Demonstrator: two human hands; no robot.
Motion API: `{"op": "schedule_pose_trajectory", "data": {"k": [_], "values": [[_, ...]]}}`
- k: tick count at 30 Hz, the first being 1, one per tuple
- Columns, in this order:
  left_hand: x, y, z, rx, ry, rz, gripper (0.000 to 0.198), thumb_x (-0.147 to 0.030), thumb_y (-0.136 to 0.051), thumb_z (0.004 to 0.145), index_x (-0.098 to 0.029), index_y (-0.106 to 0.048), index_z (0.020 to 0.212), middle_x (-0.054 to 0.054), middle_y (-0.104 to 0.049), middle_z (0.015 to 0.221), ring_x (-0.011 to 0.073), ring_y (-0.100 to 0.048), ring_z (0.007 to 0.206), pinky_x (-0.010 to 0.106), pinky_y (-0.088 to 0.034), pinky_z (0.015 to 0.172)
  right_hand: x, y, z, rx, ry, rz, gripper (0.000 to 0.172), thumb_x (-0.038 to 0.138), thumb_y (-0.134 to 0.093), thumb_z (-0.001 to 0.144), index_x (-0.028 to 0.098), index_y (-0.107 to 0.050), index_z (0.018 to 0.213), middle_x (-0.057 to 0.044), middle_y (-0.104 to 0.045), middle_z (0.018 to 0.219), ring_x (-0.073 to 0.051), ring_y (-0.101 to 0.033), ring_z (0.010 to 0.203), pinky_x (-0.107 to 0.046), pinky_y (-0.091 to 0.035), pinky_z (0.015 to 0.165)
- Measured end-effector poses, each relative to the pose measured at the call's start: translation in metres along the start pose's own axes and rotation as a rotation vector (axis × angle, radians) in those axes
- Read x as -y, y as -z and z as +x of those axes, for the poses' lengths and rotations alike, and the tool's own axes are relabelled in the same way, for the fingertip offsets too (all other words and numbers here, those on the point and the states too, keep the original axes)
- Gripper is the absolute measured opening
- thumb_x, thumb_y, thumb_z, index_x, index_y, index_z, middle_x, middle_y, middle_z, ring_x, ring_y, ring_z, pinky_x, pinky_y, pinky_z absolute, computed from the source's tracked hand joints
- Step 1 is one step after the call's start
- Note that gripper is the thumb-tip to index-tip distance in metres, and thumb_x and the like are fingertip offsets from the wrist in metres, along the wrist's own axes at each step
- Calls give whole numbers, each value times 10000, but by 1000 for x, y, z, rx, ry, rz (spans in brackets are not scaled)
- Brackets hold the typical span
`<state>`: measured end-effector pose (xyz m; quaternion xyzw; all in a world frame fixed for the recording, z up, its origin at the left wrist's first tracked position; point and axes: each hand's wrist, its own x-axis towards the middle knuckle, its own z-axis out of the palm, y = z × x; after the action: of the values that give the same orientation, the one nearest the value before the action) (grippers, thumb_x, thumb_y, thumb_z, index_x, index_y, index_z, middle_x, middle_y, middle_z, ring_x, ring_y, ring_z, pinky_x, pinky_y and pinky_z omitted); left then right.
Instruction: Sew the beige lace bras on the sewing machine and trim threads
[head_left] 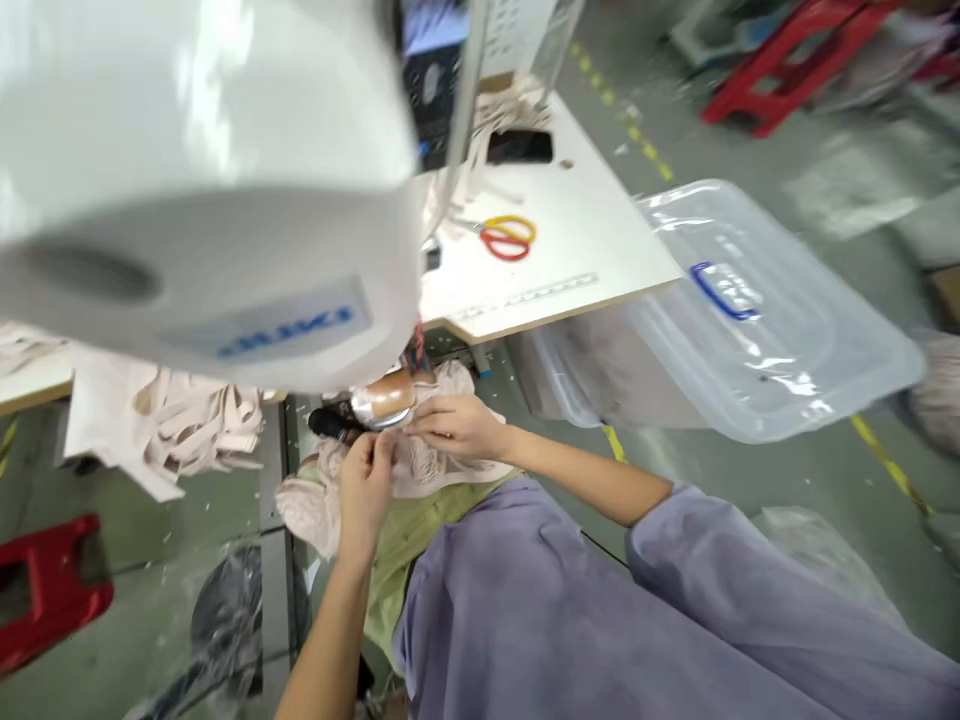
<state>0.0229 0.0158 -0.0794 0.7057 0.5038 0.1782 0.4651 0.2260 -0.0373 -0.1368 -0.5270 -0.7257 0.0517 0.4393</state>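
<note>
A pale pink lace garment [424, 464], bra-like in shape, lies over my lap below the sewing machine head [315, 240]. My left hand [366, 478] pinches its upper edge between thumb and fingers. To the right, my right hand [463, 428] has its fingers pressed together on the fabric close to the machine's work point. One rounded, gathered part of the garment hangs to the left of my left hand. The needle area is hidden behind the white machine head, and blur hides the finest detail at my fingertips.
Scissors [508, 236] with yellow and red handles and a black phone [519, 147] lie on the white table [585, 220]. Pale fabric strips [202, 415] hang at left. A clear plastic lid [795, 330] juts out at right. Red stools [52, 590] stand on the floor.
</note>
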Motion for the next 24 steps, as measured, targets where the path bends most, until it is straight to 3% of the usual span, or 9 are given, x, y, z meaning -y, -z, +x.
{"op": "schedule_pose_trajectory", "data": {"k": [2, 5, 7, 11, 14, 16, 19, 22, 24], "values": [[0, -4, 1, 1, -31, 63, 386, -456, -484, 957, -191, -546, 683, -5, -570, 621, 143, -515, 604, 249, -374, 588, -46, 38, 18, -32, -173, -135, 245, 272, -507, 974, 252, -734, 1062, -42, -749, 1000, -170, -695, 922, -293, -563, 796], [-5, -14, -3, 67, -108, 105, 412, -471, -467, 959, -195, -552, 665, 0, -575, 601, 147, -522, 576, 259, -373, 588, -119, 105, 61, -128, -609, -489, 373, 196, -391, 983, 181, -653, 1248, -126, -690, 1204, -239, -650, 1017, -383, -525, 873], [-12, -19, -7, 115, -96, 64, 406, -485, -464, 959, -190, -603, 717, 14, -615, 640, 155, -558, 598, 263, -398, 607, -157, 138, 91, 130, -777, -680, 429, 178, -410, 963, 125, -573, 1356, -185, -622, 1324, -296, -591, 1161, -417, -474, 939], [-24, -17, -8, 144, 40, -83, 381, -491, -490, 946, -172, -654, 815, 33, -657, 699, 148, -567, 611, 252, -423, 593, -184, 160, 118, 339, -814, -666, 382, 206, -503, 933, -8, -614, 1229, -286, -636, 1220, -345, -612, 1101, -412, -434, 891], [-21, -7, -7, 165, 111, -239, 336, -465, -558, 923, -162, -673, 834, 28, -661, 726, 127, -548, 635, 236, -434, 617, -165, 157, 100, 409, -786, -698, 445, 261, -499, 957, -97, -555, 1215, -320, -629, 1164, -273, -622, 1040, -343, -394, 825], [-15, -1, -7, 164, 176, -398, 309, -459, -615, 898, -161, -693, 871, 33, -684, 790, 119, -565, 683, 234, -457, 673, -137, 154, 74, 414, -752, -659, 463, 345, -523, 957, -55, -576, 1183, -283, -665, 1098, -233, -630, 934, -326, -390, 752], [-10, 7, -8, 165, 275, -612, 304, -465, -693, 853, -163, -713, 886, 37, -703, 846, 111, -582, 726, 231, -467, 721, -73, 148, 22, 254, -761, -457, 369, 394, -582, 910, 144, -614, 1180, -141, -717, 1045, -182, -627, 765, -309, -437, 678], [-12, 11, -6, 192, 349, -722, 304, -462, -753, 807, -164, -724, 864, 33, -708, 847, 104, -578, 722, 220, -460, 707, 0, 130, -24, 394, -592, -216, 463, 369, -680, 800, 244, -605, 1239, -95, -689, 1167, -213, -672, 815, -322, -542, 664], [-16, 12, -5, 192, 356, -730, 305, -459, -769, 791, -161, -728, 843, 34, -710, 839, 106, -583, 729, 219, -463, 709, 38, 112, -41, 444, -455, -122, 437, 332, -660, 818, 253, -595, 1243, -87, -674, 1226, -220, -699, 888, -325, -580, 690]]}}
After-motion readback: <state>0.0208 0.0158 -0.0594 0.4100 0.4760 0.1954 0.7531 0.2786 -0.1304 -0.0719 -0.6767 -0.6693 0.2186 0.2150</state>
